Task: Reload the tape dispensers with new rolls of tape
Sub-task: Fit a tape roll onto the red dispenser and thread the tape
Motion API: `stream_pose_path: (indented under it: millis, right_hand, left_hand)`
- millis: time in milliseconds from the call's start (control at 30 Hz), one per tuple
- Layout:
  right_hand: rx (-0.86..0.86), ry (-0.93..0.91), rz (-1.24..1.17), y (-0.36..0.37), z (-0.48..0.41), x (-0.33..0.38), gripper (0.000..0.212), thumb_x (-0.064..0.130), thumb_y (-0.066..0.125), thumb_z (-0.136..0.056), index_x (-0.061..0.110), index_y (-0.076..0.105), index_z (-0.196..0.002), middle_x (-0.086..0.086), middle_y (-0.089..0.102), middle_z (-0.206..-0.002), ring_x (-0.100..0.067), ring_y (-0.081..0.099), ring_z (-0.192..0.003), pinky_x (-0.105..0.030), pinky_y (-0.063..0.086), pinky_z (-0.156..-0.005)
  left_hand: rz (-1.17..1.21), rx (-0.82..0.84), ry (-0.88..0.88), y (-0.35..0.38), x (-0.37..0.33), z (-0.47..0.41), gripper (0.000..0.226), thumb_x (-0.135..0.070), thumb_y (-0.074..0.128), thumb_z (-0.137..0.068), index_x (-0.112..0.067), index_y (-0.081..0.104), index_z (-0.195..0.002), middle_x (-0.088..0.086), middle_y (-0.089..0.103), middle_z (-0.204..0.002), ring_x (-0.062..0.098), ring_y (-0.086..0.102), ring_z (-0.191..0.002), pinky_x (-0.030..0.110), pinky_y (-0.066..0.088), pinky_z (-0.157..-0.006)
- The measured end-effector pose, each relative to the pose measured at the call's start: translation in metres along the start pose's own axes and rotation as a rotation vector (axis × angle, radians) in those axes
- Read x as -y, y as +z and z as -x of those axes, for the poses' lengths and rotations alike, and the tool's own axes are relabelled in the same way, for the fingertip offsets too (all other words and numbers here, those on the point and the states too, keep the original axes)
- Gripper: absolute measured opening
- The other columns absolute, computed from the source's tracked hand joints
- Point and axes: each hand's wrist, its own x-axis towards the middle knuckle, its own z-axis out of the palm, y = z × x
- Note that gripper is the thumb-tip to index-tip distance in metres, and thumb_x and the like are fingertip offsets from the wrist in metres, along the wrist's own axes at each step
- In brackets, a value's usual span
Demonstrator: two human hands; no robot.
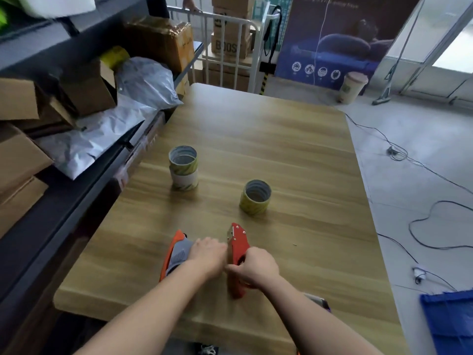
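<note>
At lower centre, the right hand [256, 270] grips the red dispenser [236, 242], whose long axis points up-frame toward the nearer single roll [254, 198], while the left hand [207, 254] clasps the grey dispenser [179, 252].

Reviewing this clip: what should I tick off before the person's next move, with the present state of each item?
1. Right hand grips the red dispenser: ok.
2. Left hand holds the orange-grey dispenser: it lies on it; grip cannot tell.
3. Rolls at hand: stack of two rolls and single roll stand upright on the table: ok.
4. Dispensers emptied of old rolls: cannot tell, hands cover them.
5. Bare tabletop between hands and rolls: ok.
</note>
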Motion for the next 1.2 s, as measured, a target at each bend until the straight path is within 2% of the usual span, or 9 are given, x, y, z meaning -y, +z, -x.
stream_pose_path:
  millis: [233,433,567,700,767,867,967,1067,1200]
  right_hand:
    - [-0.030,0.151,-0.256,-0.020,-0.022,-0.004,0.017,0.031,0.057,-0.068,0.016,0.052,-0.062,-0.003,0.061,-0.071,-0.026,0.057,-0.068,-0.028,0.045,-0.059]
    - [0.139,0.057,-0.838,-0.057,-0.015,-0.017,0.009,0.018,0.058,-0.080,0.014,0.058,-0.072,-0.006,0.053,-0.061,-0.019,0.050,-0.045,-0.023,0.039,-0.040]
    - [0.106,-0.022,-1.140,-0.074,-0.016,-0.028,0.026,0.016,0.060,-0.077,0.019,0.054,-0.052,0.004,0.048,-0.051,-0.009,0.043,-0.041,-0.020,0.031,-0.042]
    - [0.007,-0.047,-1.340,-0.093,-0.029,-0.033,0.018,0.020,0.063,-0.072,0.020,0.053,-0.058,0.000,0.048,-0.061,-0.009,0.042,-0.049,-0.024,0.031,-0.047]
    - [-0.012,-0.065,-1.296,-0.102,-0.033,-0.036,0.017,0.032,0.064,-0.077,0.016,0.058,-0.074,-0.005,0.057,-0.070,-0.013,0.053,-0.053,-0.022,0.038,-0.045]
    - [0.016,-0.103,-1.211,-0.111,-0.033,-0.041,0.055,0.065,0.049,-0.085,0.016,0.070,-0.100,-0.007,0.074,-0.082,-0.018,0.065,-0.063,-0.021,0.041,-0.046]
    - [0.108,-0.100,-1.322,-0.120,-0.036,-0.052,0.067,0.066,0.021,-0.093,0.019,0.069,-0.094,0.000,0.069,-0.065,-0.013,0.059,-0.049,-0.019,0.035,-0.040]
    - [0.245,-0.085,-1.515,-0.126,-0.042,-0.067,0.088,0.074,0.009,-0.088,0.013,0.071,-0.105,-0.011,0.072,-0.084,-0.023,0.065,-0.069,-0.029,0.045,-0.058]
    - [0.257,-0.035,-1.584,-0.130,-0.043,-0.075,0.052,0.044,0.030,-0.094,0.010,0.067,-0.109,-0.021,0.068,-0.105,-0.036,0.063,-0.099,-0.041,0.045,-0.085]
  left_hand:
    - [0.142,-0.018,0.027,-0.008,0.004,-0.033,0.030,-0.019,0.041,-0.087,-0.017,0.059,-0.111,0.011,0.061,-0.118,0.032,0.055,-0.115,0.038,0.045,-0.092]
    - [0.555,-0.183,-0.181,-0.037,0.011,-0.049,0.021,-0.023,0.045,-0.087,-0.024,0.063,-0.095,0.003,0.067,-0.107,0.028,0.061,-0.099,0.033,0.049,-0.080]
    - [1.055,-0.289,-0.364,-0.069,0.013,-0.059,0.028,-0.039,0.052,-0.090,-0.014,0.053,-0.102,0.007,0.064,-0.092,0.027,0.063,-0.080,0.033,0.052,-0.068]
    - [1.619,-0.133,-0.299,-0.093,-0.007,-0.065,0.023,-0.028,0.058,-0.092,-0.008,0.047,-0.098,0.005,0.054,-0.068,0.015,0.046,-0.039,0.021,0.041,-0.038]
    - [1.707,-0.088,-0.246,-0.106,-0.018,-0.067,0.016,-0.014,0.057,-0.093,-0.009,0.045,-0.103,0.006,0.056,-0.069,0.013,0.049,-0.037,0.021,0.044,-0.036]
    - [1.757,-0.083,-0.248,-0.125,-0.030,-0.076,0.025,-0.002,0.055,-0.091,-0.009,0.042,-0.111,0.009,0.058,-0.075,0.018,0.052,-0.051,0.021,0.046,-0.036]
    - [1.780,-0.066,-0.266,-0.146,-0.040,-0.084,0.020,0.000,0.055,-0.091,-0.009,0.042,-0.102,0.012,0.054,-0.074,0.019,0.049,-0.053,0.020,0.044,-0.032]
    - [1.789,-0.059,-0.277,-0.162,-0.051,-0.094,0.014,0.002,0.054,-0.091,-0.009,0.046,-0.092,0.011,0.051,-0.069,0.015,0.048,-0.041,0.016,0.039,-0.028]
    - [1.769,-0.021,-0.284,-0.173,-0.065,-0.107,0.010,0.001,0.057,-0.090,-0.003,0.052,-0.098,0.010,0.053,-0.057,0.009,0.044,-0.024,0.015,0.036,-0.029]
